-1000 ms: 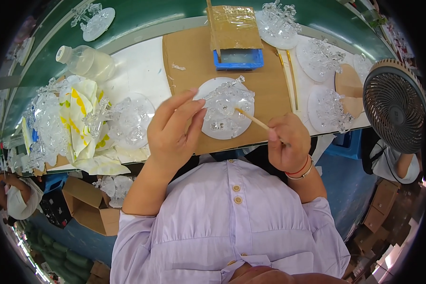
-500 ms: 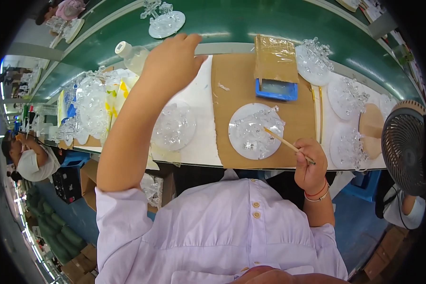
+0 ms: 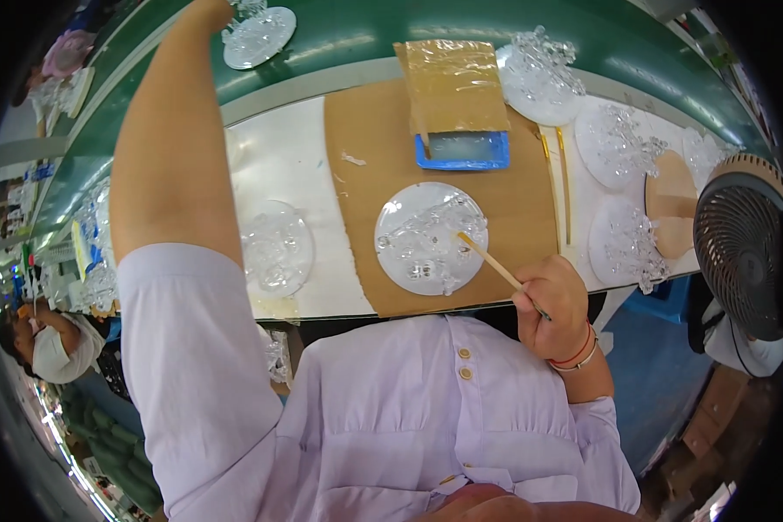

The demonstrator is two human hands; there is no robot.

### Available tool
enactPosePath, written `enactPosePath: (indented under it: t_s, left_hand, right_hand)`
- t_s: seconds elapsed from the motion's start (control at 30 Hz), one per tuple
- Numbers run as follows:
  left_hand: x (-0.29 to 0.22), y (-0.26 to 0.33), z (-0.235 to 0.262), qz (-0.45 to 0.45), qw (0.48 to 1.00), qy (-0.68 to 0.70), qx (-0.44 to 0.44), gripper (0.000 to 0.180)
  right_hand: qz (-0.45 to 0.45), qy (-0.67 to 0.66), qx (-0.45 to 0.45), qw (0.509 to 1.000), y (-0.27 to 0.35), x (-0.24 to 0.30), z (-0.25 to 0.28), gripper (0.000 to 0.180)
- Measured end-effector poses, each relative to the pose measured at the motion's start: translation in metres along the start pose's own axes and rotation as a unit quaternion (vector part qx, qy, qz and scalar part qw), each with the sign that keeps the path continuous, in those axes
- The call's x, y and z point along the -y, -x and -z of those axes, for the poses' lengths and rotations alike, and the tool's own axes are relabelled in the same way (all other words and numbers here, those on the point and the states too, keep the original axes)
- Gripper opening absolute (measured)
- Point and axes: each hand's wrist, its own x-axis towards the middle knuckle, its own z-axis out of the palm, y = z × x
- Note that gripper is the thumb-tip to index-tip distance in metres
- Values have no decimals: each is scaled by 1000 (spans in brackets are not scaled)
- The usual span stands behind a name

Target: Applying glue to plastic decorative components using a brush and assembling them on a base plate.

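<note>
My left arm stretches far over the green surface, and my left hand (image 3: 209, 14) is at the top edge of the view, beside a clear plastic piece on a round white base (image 3: 259, 40). Its fingers are mostly cut off, so a grip cannot be made out. In front of me, another round white base (image 3: 391, 252) carries clear, branching plastic parts (image 3: 426, 235). Closed around a thin wooden brush (image 3: 496, 265), my right hand (image 3: 555, 304) holds it slanted, its yellowish tip over those clear parts.
A brown cardboard sheet (image 3: 357, 187) lies under the middle piece. Behind it stands a blue tray (image 3: 461, 163), partly covered by a cardboard flap (image 3: 457, 83). Two thin brushes (image 3: 565, 187) lie to the right, near several clear pieces and a black fan (image 3: 739, 261).
My left hand has reached farther forward and left, up to the clear piece on the green surface. The view has shifted; my right hand still holds the brush over the middle piece.
</note>
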Motion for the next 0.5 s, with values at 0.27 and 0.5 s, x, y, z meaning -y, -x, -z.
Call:
enactPosePath:
  t_s: [0.27, 0.5]
  left_hand:
    - [-80, 74, 99, -196, 973, 5, -121, 15]
    - [-93, 202, 216, -310, 931, -178, -74, 18]
  right_hand:
    - [-28, -56, -78, 995, 14, -11, -2, 11]
    - [-1, -25, -25, 999, 1, -8, 0, 15]
